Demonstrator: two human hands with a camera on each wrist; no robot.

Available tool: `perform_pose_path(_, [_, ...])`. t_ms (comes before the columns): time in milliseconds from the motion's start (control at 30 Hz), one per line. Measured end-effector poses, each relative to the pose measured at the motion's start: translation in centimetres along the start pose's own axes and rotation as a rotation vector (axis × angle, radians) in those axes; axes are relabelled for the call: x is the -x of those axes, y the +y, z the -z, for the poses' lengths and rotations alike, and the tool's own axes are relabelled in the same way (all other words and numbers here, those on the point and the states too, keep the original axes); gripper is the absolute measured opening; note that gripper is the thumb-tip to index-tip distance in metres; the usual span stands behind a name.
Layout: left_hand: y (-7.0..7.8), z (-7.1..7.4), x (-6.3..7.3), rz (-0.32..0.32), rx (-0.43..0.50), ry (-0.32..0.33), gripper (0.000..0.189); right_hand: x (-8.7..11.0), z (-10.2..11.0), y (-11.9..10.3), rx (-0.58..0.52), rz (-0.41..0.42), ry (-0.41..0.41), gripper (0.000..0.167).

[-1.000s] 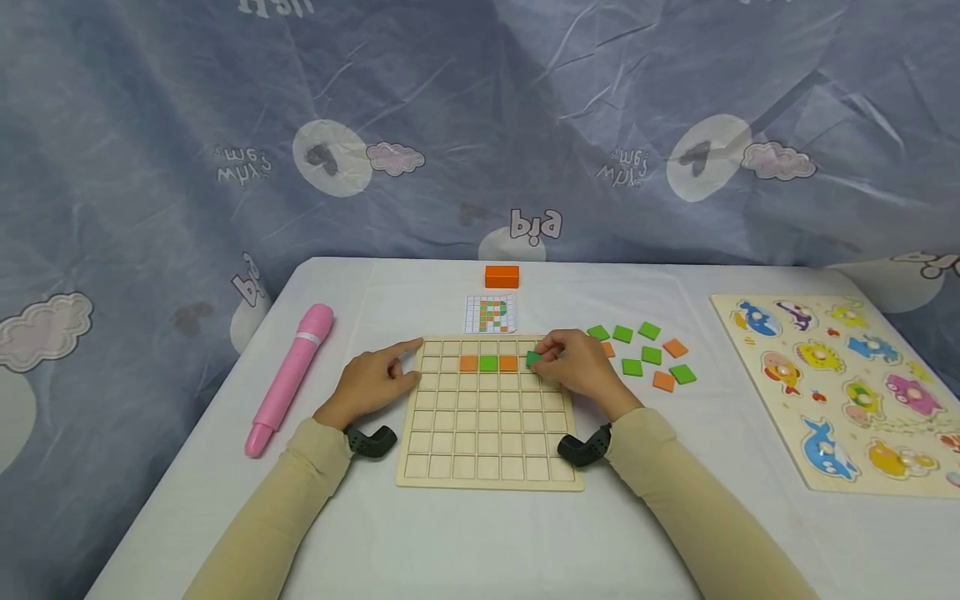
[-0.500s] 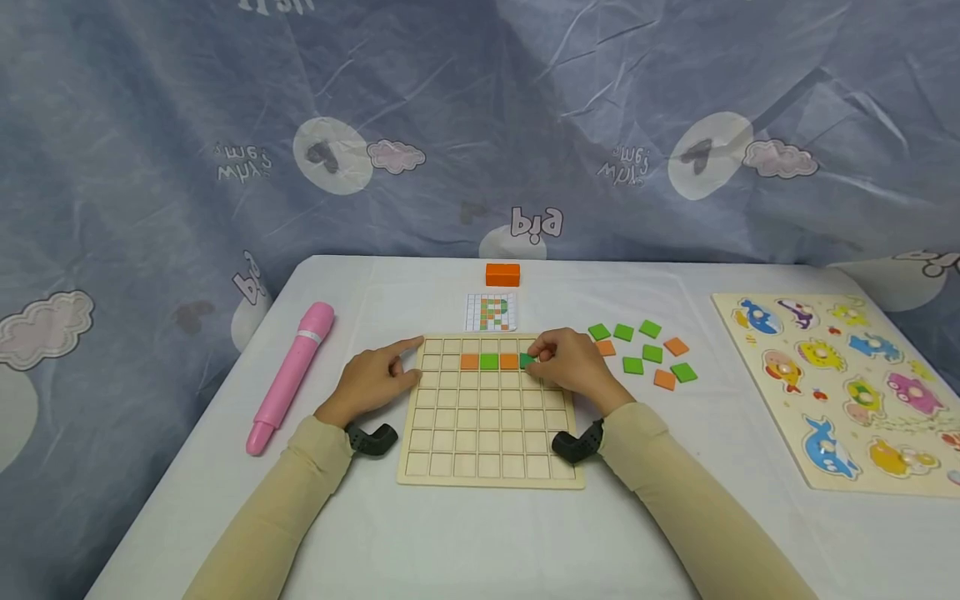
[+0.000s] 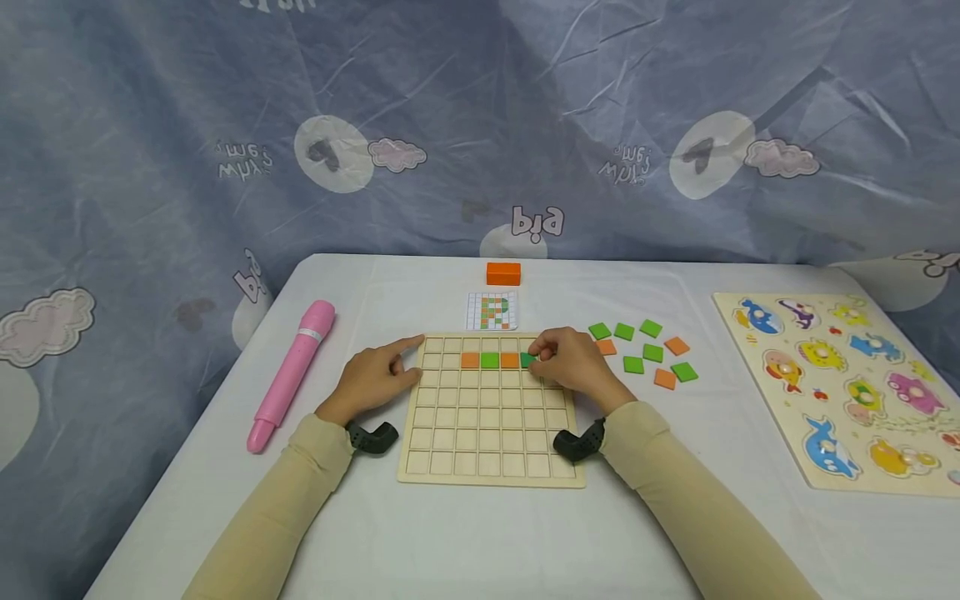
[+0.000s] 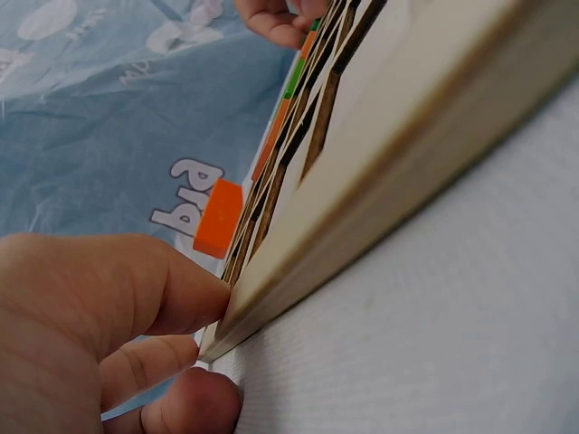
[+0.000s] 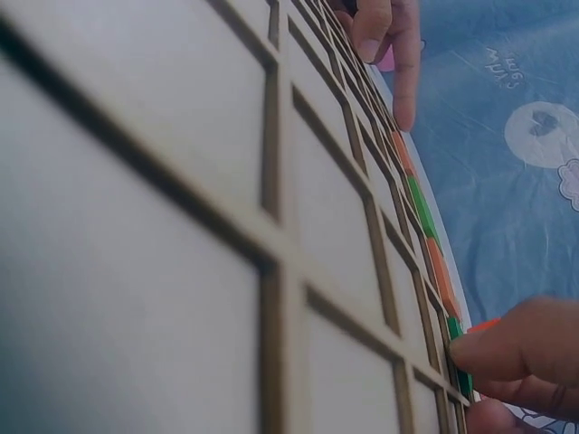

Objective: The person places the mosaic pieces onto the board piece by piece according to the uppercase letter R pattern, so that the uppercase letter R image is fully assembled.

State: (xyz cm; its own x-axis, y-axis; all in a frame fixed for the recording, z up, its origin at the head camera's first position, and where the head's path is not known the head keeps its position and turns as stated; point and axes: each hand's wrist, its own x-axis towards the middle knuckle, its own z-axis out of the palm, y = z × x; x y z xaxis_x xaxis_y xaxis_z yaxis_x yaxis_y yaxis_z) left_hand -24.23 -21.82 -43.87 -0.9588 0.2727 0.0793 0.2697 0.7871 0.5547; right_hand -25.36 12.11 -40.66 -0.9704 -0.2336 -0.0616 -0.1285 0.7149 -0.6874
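A wooden grid board (image 3: pixel 491 462) lies flat on the table. In its second row from the far edge sit an orange tile (image 3: pixel 470 360), a green tile (image 3: pixel 490 360) and another orange tile (image 3: pixel 510 360). My right hand (image 3: pixel 576 362) pinches a darker-looking green tile (image 5: pixel 460 358) right beside them, at the following cell; its fingers cover part of that tile. At the board's far left corner, my left hand (image 3: pixel 371 382) rests against the edge with thumb and forefinger spread. The left wrist view shows the left fingers (image 4: pixel 185 294) touching the board's side.
Loose green tiles (image 3: pixel 633 365) and orange tiles (image 3: pixel 664 379) lie right of the board. Beyond it are a pattern card (image 3: pixel 492 311) and an orange block (image 3: pixel 503 273). A pink microphone-shaped stick (image 3: pixel 288 379) lies left, an animal peg puzzle (image 3: pixel 840 392) right.
My right hand has moved slightly left with the green tile, bringing it up against the second orange tile. The left hand has stayed at the board's edge.
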Motion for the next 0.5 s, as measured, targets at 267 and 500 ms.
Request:
perform_pose_path(267, [-0.19,-0.08,-0.05,-0.008,-0.008,0.0,0.06,-0.01,-0.2,0.0,0.012,-0.003,0.004,0.011])
perform_pose_path(500, [-0.02,0.0,-0.02,-0.003,-0.009,-0.001,0.061,-0.06,-0.19,0.14,0.0,-0.004,0.002,0.012])
